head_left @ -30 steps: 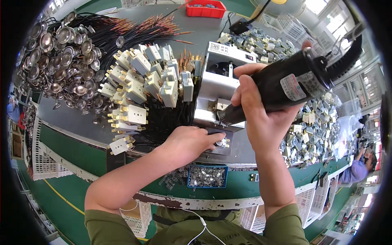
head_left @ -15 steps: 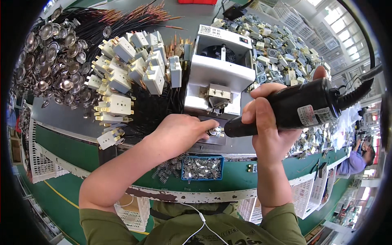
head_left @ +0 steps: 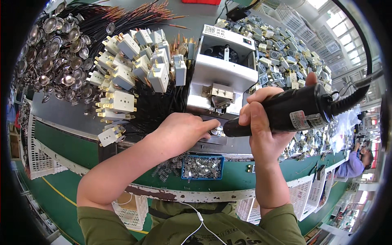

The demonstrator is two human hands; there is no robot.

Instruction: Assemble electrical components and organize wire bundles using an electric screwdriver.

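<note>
- The right hand [head_left: 263,122] is wrapped tight around a black electric screwdriver [head_left: 286,113]. Its long axis lies nearly level and slopes slightly down toward the person's left, with the cable running off up and to the right.
- The driver's tip sits just left of that grip and meets a small metal part [head_left: 216,131] on the dark plate in front of the white fixture [head_left: 222,77].
- The left hand [head_left: 181,132] comes in from the other side, its fingers pinched around that same small part. I cannot tell how much of the part sits between the fingertips, because they cover it.
- Both hands are about equally close to the part, with the left touching it and the right reaching it through the tool.
- Just below the two hands, at the near edge of the bench, a small blue tray [head_left: 203,167] holds a heap of little metal clips. A few loose springs lie beside it, to its left.
- Up and to the left of the left hand is a pile of white plug housings [head_left: 130,69] on black leads, with a spread of shiny metal cups [head_left: 53,53] beyond it.
- Behind the right hand lies a wide scatter of small grey-and-white parts [head_left: 286,53].
</note>
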